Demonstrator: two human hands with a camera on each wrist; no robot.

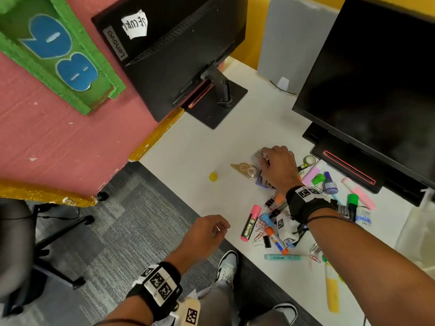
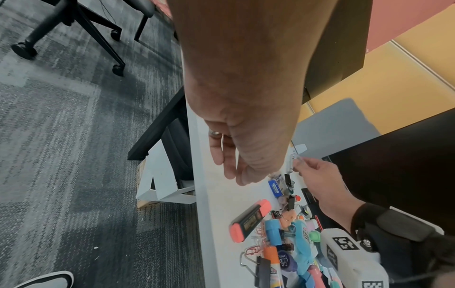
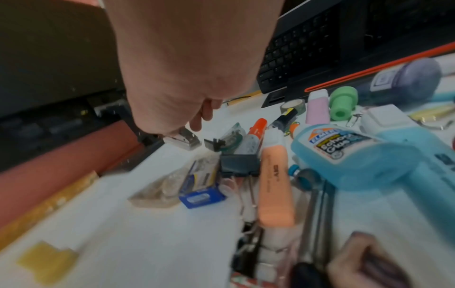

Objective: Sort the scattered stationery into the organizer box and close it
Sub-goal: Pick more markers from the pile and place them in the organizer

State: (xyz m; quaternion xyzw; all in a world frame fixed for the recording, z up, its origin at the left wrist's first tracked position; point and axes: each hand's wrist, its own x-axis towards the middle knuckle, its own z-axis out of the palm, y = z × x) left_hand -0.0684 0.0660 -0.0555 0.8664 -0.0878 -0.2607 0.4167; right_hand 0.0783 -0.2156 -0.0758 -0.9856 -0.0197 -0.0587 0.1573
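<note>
The right hand [image 1: 277,166] is reaching out over the white desk [image 1: 193,147]. Its fingers are pinching a small clear and silver thing [image 3: 181,138], maybe a little stapler or clip, but it is too blurry to be sure. The hand is holding it just above the desk, at the far edge of the pile. The left hand [image 1: 204,232] is hanging in the air past the near edge of the desk, over the grey carpet [image 1: 122,222]. Its fingers are loosely curled and are holding nothing. The two hands are well apart.

Just beside the right hand, a clear tape roller [image 1: 246,170] and a small blue box [image 3: 202,194] are lying on the desk. A yellow cap [image 1: 213,176] is sitting alone, off to the left. The rest of the pile is lying under and around the right arm: a pink marker [image 1: 251,223], a peach marker [image 3: 275,187], black binder clips [image 3: 240,165], pink paper clips, a blue glue bottle [image 3: 354,155] and a yellow marker [image 1: 332,291].

The organizer box is hard to make out; only a pale clear shape [image 1: 416,234] is showing at the right edge of the desk, and it may not be the box. Two black screens are standing at the back of the desk.
</note>
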